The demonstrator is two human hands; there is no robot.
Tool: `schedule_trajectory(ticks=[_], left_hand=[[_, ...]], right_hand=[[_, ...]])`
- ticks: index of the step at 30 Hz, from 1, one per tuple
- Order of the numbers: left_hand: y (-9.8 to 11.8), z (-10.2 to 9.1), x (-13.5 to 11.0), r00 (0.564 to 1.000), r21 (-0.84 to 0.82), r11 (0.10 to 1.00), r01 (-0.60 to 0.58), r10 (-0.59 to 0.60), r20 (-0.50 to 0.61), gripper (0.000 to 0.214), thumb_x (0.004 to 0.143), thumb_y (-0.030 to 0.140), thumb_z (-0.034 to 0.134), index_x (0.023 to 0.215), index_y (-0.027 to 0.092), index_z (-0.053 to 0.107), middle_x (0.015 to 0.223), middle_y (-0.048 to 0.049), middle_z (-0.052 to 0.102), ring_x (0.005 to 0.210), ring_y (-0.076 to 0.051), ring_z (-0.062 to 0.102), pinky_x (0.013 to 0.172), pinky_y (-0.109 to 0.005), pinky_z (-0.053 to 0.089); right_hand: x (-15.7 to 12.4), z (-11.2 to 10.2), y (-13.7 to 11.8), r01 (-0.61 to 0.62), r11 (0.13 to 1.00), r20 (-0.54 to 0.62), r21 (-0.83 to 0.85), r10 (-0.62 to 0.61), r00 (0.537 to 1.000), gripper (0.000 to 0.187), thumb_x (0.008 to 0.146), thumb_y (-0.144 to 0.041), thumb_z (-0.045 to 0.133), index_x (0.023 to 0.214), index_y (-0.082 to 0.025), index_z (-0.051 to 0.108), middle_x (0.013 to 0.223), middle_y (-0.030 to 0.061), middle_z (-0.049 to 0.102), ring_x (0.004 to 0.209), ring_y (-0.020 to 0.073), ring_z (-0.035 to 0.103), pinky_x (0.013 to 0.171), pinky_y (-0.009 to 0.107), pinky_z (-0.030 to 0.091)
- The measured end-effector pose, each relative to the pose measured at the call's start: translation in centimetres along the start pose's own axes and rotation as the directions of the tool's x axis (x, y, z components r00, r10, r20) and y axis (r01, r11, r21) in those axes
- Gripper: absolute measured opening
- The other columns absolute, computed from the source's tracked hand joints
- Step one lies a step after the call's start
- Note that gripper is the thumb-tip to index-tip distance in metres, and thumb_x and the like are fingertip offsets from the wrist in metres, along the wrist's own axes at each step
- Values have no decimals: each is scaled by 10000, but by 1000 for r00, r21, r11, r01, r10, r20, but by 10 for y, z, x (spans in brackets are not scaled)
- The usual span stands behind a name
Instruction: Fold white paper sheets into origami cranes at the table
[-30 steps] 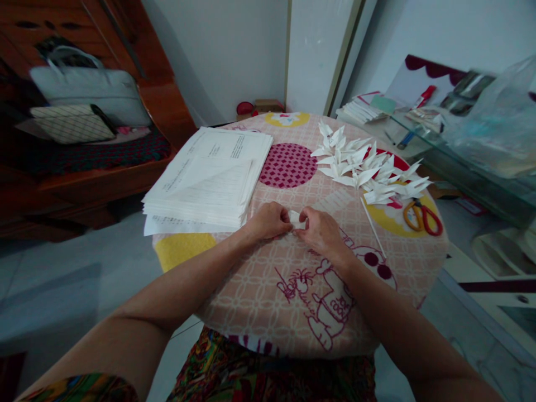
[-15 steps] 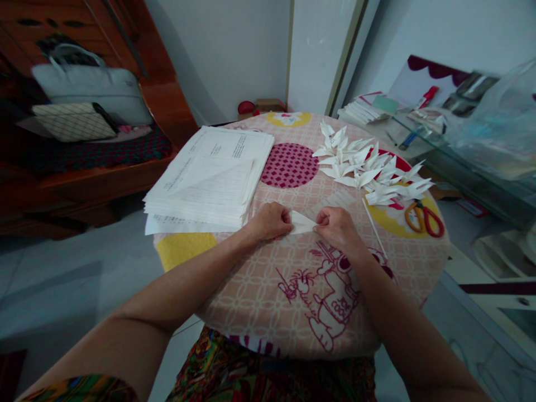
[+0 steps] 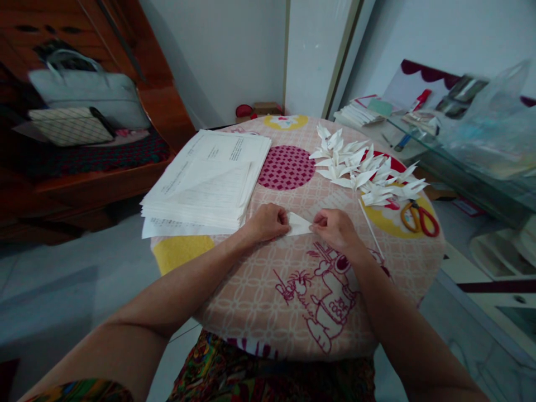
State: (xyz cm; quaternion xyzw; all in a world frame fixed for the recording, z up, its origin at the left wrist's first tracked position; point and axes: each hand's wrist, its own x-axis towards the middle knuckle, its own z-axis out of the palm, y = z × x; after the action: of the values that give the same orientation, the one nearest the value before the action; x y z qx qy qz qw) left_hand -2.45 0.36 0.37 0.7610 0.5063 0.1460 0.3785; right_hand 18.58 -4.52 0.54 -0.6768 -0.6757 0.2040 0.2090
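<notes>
Between my hands is a small folded piece of white paper, pointed towards the right, low over the round table. My left hand pinches its left end with curled fingers. The tip on the right is pinched in my right hand. A strip of printed paper lies just beyond it. Further off to the right is a cluster of white folded paper cranes. Left of my hands lies a thick stack of printed sheets, its top sheet partly folded over.
A patterned cloth covers the round table. Scissors with orange and red handles lie near its right edge, beside a thin white stick. A glass shelf with a plastic bag stands at right. Bags rest on a wooden seat at left.
My hands keep their pinch on the folded paper, and slightly more of its face shows. The whole view has shifted a little.
</notes>
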Motion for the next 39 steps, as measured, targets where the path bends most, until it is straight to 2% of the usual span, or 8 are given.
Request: schedule_trajectory(ticks=[5,10,15,19,23,27,35,39], left_hand=[[-1,-2,1,989,63,989,-130,134,-55,240,656,155,722,895,132,699,698,7,648,613,-110,557,599,-227,416],[-4,-5,4,979,10,987,-160,160,-125,452,643,204,787,1082,138,703,1019,-65,689,781,-136,611,736,-266,499],[-9,-4,9,987,-397,911,-114,59,-146,732,650,196,827,1325,97,561,1212,-153,662,957,-177,654,824,-299,550],[-3,-3,9,998,-761,648,29,-65,-17,631,756,126,763,1346,95,539,1137,-155,710,853,-144,688,778,-272,570],[6,-2,5,982,-864,466,191,-84,171,204,822,87,709,1026,87,703,852,-84,750,680,-98,674,701,-213,574],[9,0,3,981,-881,433,190,-108,158,9,838,100,709,842,92,713,688,-51,721,577,-89,645,612,-197,558],[6,0,4,992,-884,450,127,-84,99,256,890,323,712,763,104,672,586,-38,670,487,-72,584,476,-159,461],[2,1,5,997,-808,583,77,-68,46,364,936,393,629,721,100,643,539,-35,635,433,-68,543,422,-162,391]], right_hand=[[1,-4,5,-160,929,158,333,112,981,126,631,-262,758,649,-170,674,529,-25,608,466,106,502,462,226,358],[-3,-8,2,-306,777,271,551,180,946,148,614,-291,714,592,-173,628,426,-45,533,372,79,432,376,204,276],[-6,-7,-8,-351,571,276,742,217,936,192,570,-306,746,591,-176,606,439,-55,524,364,72,432,357,198,286],[-6,-3,-15,-270,441,182,856,232,956,229,570,-320,771,611,-185,591,494,-58,548,394,72,468,365,198,316],[-5,5,-20,-210,434,127,876,213,969,254,585,-357,782,615,-188,595,502,-51,566,401,80,494,365,196,342],[-6,12,-22,-179,436,119,882,161,980,281,600,-389,806,632,-186,615,505,-39,590,404,91,517,360,196,367],[-8,14,-19,-151,477,167,866,9,986,285,698,-423,763,651,-166,648,547,-4,635,425,101,543,396,216,415],[-6,14,-14,-81,550,76,831,31,997,283,736,-410,738,855,-159,683,573,-12,646,430,108,537,410,228,417]])
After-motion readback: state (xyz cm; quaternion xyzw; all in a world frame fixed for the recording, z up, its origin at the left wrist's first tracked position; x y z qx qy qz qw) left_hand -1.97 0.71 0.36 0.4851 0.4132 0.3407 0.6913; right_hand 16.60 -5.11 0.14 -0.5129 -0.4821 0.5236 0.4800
